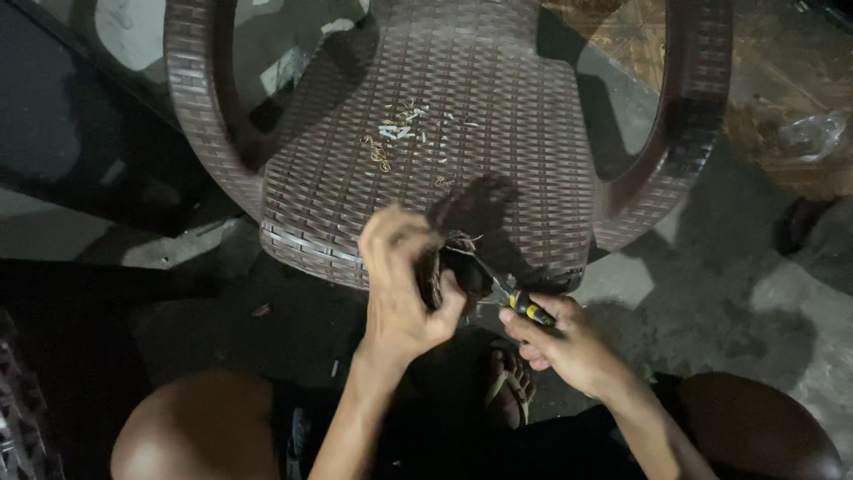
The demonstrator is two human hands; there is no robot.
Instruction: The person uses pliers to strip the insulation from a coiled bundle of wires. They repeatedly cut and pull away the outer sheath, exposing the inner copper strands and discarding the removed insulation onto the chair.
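Just below the frame's centre, the left hand (400, 284) is curled tight around a dark, rounded lump (462, 267). Its fingers wrap over the top and left of the lump and the thumb presses in from below right, so only the lump's right half shows past the knuckles, with a few pale fibres sticking out at the top. What the lump is cannot be told in this dim light.

To its lower right, the right hand (569, 347) is closed around the yellow-and-black handle of a tool (520, 302). The thin metal tip of the tool slants up and left and meets the lump just beside the left thumb.

Both hands hover in front of the near edge of a brown woven chair (355, 204), which fills the upper middle of the frame. Pale scraps (400, 133) lie scattered on its seat. At lower centre, a sandalled foot (508, 396) rests on the grey floor (711, 284) between two bare knees.
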